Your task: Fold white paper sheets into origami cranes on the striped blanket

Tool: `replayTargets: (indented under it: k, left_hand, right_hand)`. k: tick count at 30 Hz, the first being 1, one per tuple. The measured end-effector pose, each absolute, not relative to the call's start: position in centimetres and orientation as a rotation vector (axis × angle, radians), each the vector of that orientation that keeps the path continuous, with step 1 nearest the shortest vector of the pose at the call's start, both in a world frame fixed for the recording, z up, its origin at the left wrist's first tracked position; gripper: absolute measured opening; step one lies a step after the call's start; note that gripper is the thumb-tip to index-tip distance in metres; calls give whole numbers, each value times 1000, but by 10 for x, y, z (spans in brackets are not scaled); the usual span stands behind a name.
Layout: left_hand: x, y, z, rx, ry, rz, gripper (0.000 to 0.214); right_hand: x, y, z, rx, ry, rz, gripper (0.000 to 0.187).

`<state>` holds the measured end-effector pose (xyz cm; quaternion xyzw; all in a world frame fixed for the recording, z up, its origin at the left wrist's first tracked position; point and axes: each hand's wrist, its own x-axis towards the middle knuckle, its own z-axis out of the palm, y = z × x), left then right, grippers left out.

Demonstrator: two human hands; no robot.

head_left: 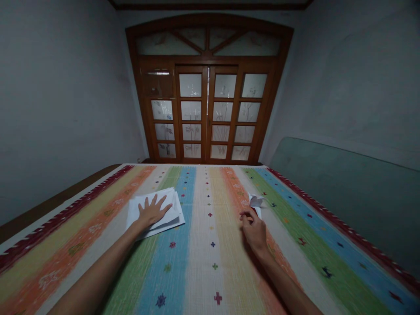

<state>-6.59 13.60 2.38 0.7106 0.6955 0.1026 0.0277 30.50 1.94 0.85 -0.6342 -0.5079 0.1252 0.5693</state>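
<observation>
My left hand point(151, 211) lies flat with fingers spread on a loose stack of white paper sheets point(170, 215) on the striped cloth point(210, 262). My right hand point(253, 228) rests on the cloth further right, its fingers curled and pinched at the lower edge of a small folded white paper piece point(256, 201). The folded piece stands slightly up from the cloth just beyond my fingertips. Both forearms reach in from the bottom of the view.
The cloth has coloured stripes with small cross and animal patterns and dark red borders. A wooden door with frosted glass panes point(207, 114) stands at the far end. A green padded panel point(344, 188) leans along the right wall. A wooden edge point(49, 205) shows at left.
</observation>
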Motion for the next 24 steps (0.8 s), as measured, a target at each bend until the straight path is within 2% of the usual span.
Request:
replayTargets:
  k: [7,11,14,18,24]
  left_hand:
    - [-69,137,10,2171,2171,226,75]
    - [-71,140,9,2181,2171,265,73]
    - [-73,142,9,2173,2169,287,72]
    - [-74,144,13,2165,2166,381,69]
    - [-66,126,33,2274,2177,686,56]
  right_hand:
    - [336,26,15,-1734,-1142,-131,29]
    - [356,30,7,-1878,-1137,-250,35]
    - [365,32,-3,-1989,-1154,-196,36]
    - [370,33,-10,-1982,-1187,-128,27]
    - [372,36,-9,-1887,-1156,19,22]
